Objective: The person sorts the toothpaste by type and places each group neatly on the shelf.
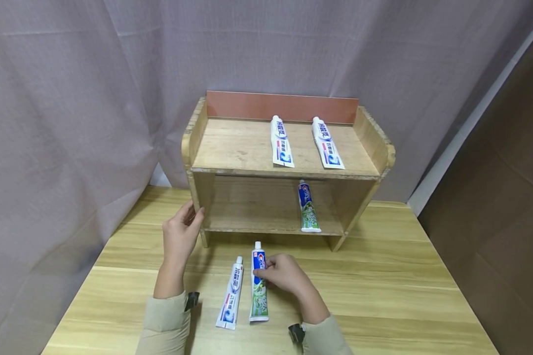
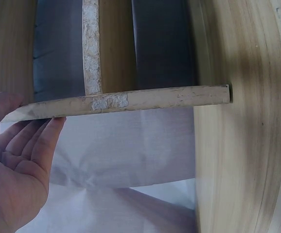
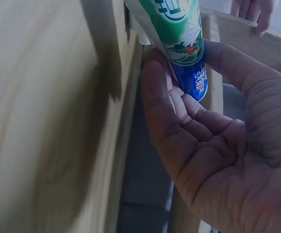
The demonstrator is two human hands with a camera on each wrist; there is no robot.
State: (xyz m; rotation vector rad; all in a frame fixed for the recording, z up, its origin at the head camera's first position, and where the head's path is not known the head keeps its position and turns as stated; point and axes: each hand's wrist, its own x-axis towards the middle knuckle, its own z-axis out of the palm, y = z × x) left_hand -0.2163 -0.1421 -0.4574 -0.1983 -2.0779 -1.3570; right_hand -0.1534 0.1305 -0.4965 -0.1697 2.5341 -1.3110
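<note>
My left hand (image 1: 183, 234) holds the left side panel of a small two-tier wooden shelf (image 1: 266, 230). In the left wrist view, the thumb lies on one face of that panel (image 2: 160, 98) and the fingers on the other. With my right hand (image 1: 286, 276) I pinch a blue and green toothpaste tube (image 1: 259, 296) between thumb and fingers, in front of the shelf, cap toward it. The right wrist view shows this tube (image 3: 179, 34) close up, partly cut off by the frame. Just left of it, a white toothpaste tube (image 1: 232, 296) lies on the table.
Two white toothpaste tubes, a left one (image 1: 282, 143) and a right one (image 1: 326, 144), lie on the upper tier. Another blue and green tube (image 1: 309, 207) lies on the lower tier's right part. The wooden table (image 1: 404, 276) meets a grey curtain (image 1: 93, 98) behind.
</note>
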